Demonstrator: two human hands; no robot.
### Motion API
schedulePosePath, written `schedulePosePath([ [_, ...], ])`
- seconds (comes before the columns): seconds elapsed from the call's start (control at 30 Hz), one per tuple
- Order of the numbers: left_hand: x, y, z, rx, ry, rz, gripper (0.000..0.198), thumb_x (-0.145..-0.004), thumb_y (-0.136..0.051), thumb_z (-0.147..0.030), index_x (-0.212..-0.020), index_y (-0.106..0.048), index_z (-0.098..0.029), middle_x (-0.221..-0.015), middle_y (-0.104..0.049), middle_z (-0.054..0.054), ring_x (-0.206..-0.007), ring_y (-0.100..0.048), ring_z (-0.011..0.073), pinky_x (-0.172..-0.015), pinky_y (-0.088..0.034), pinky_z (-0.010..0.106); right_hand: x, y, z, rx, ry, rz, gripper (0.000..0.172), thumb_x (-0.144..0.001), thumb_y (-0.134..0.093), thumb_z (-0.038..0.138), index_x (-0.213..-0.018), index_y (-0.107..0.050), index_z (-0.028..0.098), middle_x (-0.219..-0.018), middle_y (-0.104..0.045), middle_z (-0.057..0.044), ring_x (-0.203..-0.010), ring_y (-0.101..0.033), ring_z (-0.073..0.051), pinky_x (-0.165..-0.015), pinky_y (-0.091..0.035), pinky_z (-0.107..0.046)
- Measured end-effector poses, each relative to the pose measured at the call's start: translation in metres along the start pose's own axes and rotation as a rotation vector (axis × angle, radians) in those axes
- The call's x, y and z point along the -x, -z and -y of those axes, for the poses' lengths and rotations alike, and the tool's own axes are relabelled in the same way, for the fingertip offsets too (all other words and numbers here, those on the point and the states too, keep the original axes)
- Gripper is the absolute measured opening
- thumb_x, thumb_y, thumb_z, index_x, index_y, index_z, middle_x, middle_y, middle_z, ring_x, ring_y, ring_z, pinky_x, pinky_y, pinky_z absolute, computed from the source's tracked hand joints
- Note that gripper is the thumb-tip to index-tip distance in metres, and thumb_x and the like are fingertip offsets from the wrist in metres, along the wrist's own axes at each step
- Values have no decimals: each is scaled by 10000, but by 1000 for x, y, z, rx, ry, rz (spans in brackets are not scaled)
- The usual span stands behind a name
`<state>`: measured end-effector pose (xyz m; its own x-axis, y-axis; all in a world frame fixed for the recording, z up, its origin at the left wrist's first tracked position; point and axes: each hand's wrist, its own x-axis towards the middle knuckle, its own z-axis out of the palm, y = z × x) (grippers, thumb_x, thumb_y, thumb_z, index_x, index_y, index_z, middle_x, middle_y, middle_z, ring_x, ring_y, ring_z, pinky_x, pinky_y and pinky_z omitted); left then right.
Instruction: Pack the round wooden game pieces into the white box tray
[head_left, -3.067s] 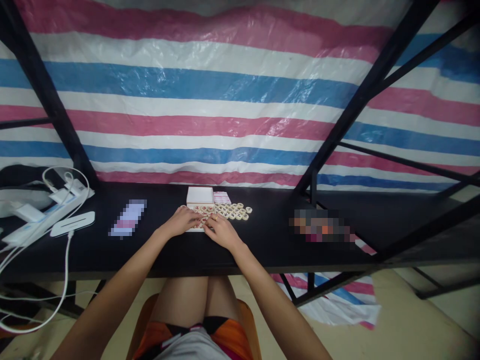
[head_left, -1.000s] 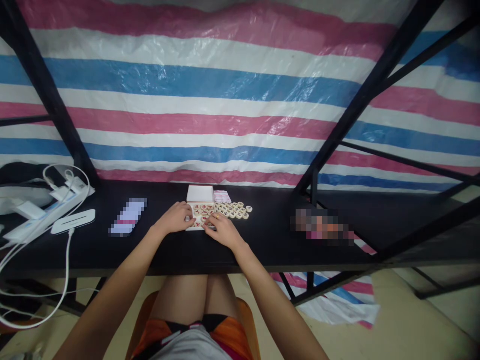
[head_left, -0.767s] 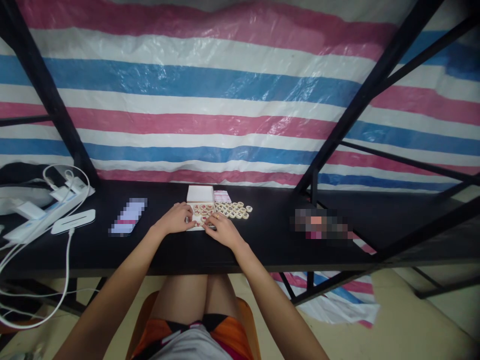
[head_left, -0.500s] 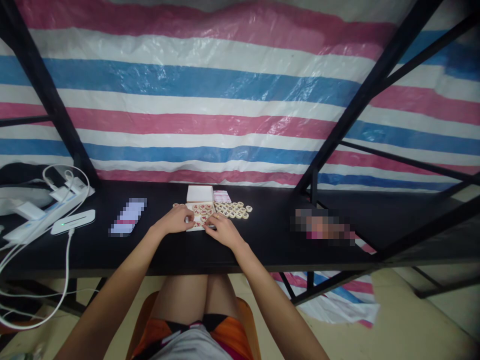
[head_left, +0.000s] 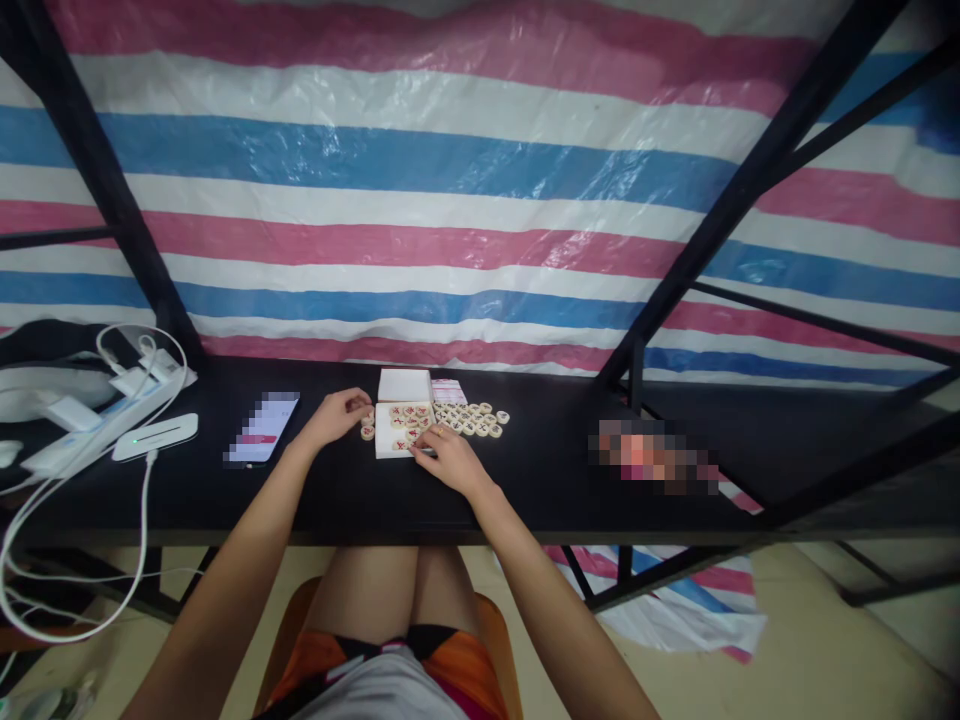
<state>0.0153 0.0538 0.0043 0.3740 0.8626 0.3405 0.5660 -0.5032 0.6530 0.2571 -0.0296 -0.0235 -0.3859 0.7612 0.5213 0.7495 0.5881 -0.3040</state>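
Note:
A white open box (head_left: 384,447) sits on the black desk, holding rows of xiangqi pieces (head_left: 409,412) with red characters. My left hand (head_left: 339,415) is left of the box, fingers curled and thumb and fingertips closed at a small stack of red xiangqi pieces (head_left: 367,432). Over the box's front right corner lies my right hand (head_left: 450,460), its fingers bent over the edge; they hide part of the contents. More pieces, with dark characters (head_left: 480,420), are grouped right of the box.
Behind the box are a white lid (head_left: 405,385) and a printed paper (head_left: 448,391). A phone (head_left: 264,430) lies to the left, near a white router-like device (head_left: 156,437) and a power strip (head_left: 112,415) with cables. A blurred item (head_left: 652,457) lies right, by a black frame post (head_left: 675,250).
My left hand has moved left from the box to the stack beside it, uncovering the box's left side. My right hand stays at the box's right edge.

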Motion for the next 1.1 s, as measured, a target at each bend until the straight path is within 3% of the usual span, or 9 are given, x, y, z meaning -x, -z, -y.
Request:
schedulePosePath([
  [0.1, 1, 13, 14, -83, 83, -100, 253, -763, -553, -424, -803, -624, -184, -740, -665, 14, -675, -573, 147, -652, -424, 253, 0, -1, 0, -5, 0, 2, 159, -884, -531, 292, -793, -620, 197, -835, -615, -43, -841, -578, -172, -788, -456, -286],
  [0.27, 4, 19, 26, -134, 209, 84, 259, -732, -551, -452, -718, -621, -203, -683, -666, 9, -669, -603, 174, -624, -405, 260, 0, -1, 0, -1, 2, 8, 165, -888, -525, 291, -789, -616, 196, -832, -618, -40, -839, -576, -171, -789, -455, -288],
  [0.43, 4, 14, 26, -197, 210, 112, 274, -746, -531, -463, -706, -610, -203, -670, -647, 11, -671, -598, 181, -602, -375, 256, 0, 0, 1, 4, 5, 1, 157, -885, -532, 281, -787, -615, 192, -835, -617, -47, -858, -573, -176, -792, -455, -289],
  [0.53, 4, 13, 25, -222, 223, 99, 331, -766, -516, -515, -793, -611, -199, -677, -643, 14, -659, -596, 180, -579, -364, 249, 0, 0, 1, -10, 14, -14, 156, -885, -533, 286, -789, -616, 196, -828, -613, -48, -859, -569, -180, -799, -457, -294],
  [0.73, 2, 16, 24, -283, 333, 38, 610, -807, -414, -620, -1194, -552, -168, -733, -653, 49, -743, -624, 230, -633, -395, 273, 0, -4, 0, -23, 52, -30, 139, -877, -533, 285, -804, -620, 205, -838, -607, -52, -861, -568, -191, -823, -464, -320],
  [0.83, 3, 20, 22, -244, 302, 130, 644, -776, -439, -649, -1192, -590, -181, -791, -671, 55, -788, -628, 236, -661, -406, 269, 0, -5, -2, -23, 63, -21, 122, -866, -541, 282, -813, -622, 207, -841, -603, -53, -872, -568, -194, -834, -464, -327],
  [0.93, 5, 23, 24, -188, 279, 230, 634, -700, -532, -661, -1134, -637, -211, -772, -666, 24, -709, -614, 204, -598, -389, 250, 0, -5, -2, -37, 52, -29, 115, -864, -537, 267, -812, -619, 205, -848, -605, -51, -875, -566, -191, -842, -460, -327],
  [1.1, 7, 23, 35, -58, 277, 247, 632, -631, -628, -610, -1105, -643, -191, -714, -643, -1, -633, -576, 165, -562, -378, 244, 0, -4, -2, -85, 18, -37, 100, -854, -552, 263, -798, -613, 206, -834, -601, -41, -866, -557, -183, -833, -460, -316],
])
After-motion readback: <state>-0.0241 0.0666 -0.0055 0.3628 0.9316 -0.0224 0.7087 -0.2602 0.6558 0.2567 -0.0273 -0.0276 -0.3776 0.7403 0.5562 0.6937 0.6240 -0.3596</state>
